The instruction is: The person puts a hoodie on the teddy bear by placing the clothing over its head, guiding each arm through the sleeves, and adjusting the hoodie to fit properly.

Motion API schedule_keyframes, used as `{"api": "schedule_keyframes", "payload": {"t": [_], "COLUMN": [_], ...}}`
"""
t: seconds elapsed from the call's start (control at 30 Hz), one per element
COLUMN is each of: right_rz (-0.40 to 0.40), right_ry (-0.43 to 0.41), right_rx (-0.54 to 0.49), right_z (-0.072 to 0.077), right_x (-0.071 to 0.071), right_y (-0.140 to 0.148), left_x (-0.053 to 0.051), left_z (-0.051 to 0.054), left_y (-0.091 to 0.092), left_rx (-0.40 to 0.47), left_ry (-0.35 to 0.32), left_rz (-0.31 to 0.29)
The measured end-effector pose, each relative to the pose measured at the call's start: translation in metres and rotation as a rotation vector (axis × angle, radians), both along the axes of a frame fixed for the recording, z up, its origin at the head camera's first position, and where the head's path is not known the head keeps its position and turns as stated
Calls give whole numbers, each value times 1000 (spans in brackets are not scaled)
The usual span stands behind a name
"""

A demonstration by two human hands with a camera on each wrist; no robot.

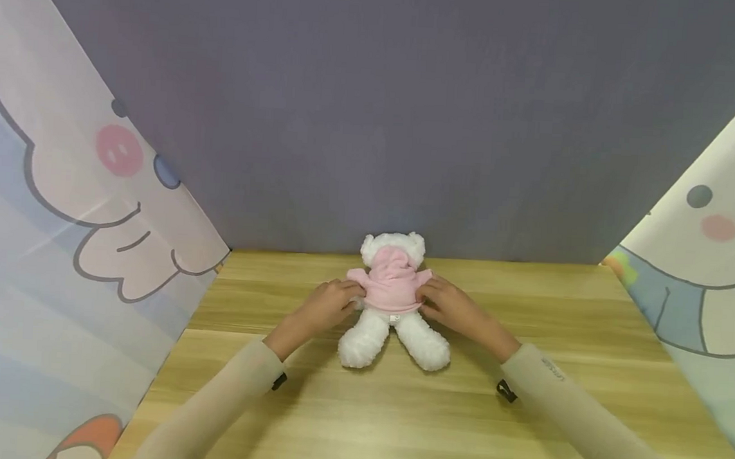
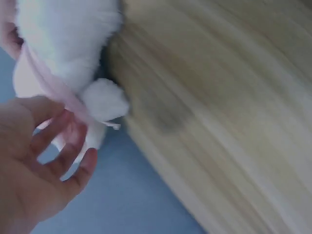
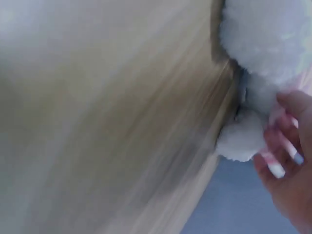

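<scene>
A white plush toy [image 1: 362,340], with small round ears and thick legs, lies on the wooden table, its legs spread toward me. It wears a pink hooded top [image 1: 392,290], and no face shows in the head view. My left hand [image 1: 329,304] pinches the top's left side near the sleeve; in the left wrist view the left hand [image 2: 44,156] has thumb and fingers on the pink cloth. At the opposite side my right hand [image 1: 453,307] pinches the cloth too. In the right wrist view, the right hand [image 3: 292,151] partly hides the pink fabric.
The wooden table [image 1: 383,410] ends at a dark grey panel [image 1: 398,120] just behind the toy's head. Cartoon-printed cloths [image 1: 49,240] flank the table on both sides. A small white label [image 1: 395,318] shows below the top's hem.
</scene>
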State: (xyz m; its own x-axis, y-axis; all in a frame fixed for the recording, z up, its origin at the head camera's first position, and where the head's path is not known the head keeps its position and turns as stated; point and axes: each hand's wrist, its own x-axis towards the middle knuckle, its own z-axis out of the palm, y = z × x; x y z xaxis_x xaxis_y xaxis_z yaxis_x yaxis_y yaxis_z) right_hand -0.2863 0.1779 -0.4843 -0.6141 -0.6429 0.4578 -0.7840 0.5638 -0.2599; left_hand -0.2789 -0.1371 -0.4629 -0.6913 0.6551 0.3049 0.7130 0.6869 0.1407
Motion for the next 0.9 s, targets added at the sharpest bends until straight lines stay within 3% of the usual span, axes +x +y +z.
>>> {"api": "schedule_keyframes", "payload": {"t": [0.13, 0.27, 0.4, 0.47, 0.6, 0.77, 0.9], "right_rz": [-190, -340, -335, -302, -261, -281, -305], "right_ry": [-69, -246, -476, -541, -557, -511, -483], "right_rx": [-113, -160, -189, -204, -218, -209, -184], "right_z": [-5, -5, -6, -8, -12, -17, -18], "right_x": [6, -3, -10, -11, -12, -15, -17], "right_y": [8, 17, 20, 17, 10, 9, 11], "left_x": [14, 16, 15, 15, 17, 18, 17], "left_z": [14, 24, 25, 25, 25, 23, 20], "left_y": [11, 30, 48, 55, 65, 66, 65], "left_rx": [111, 115, -3, -59, -102, -97, -97], "left_ry": [60, 108, 138, 129, 69, -14, -28], "left_rz": [-1, -24, 13, 39, 84, 120, 120]}}
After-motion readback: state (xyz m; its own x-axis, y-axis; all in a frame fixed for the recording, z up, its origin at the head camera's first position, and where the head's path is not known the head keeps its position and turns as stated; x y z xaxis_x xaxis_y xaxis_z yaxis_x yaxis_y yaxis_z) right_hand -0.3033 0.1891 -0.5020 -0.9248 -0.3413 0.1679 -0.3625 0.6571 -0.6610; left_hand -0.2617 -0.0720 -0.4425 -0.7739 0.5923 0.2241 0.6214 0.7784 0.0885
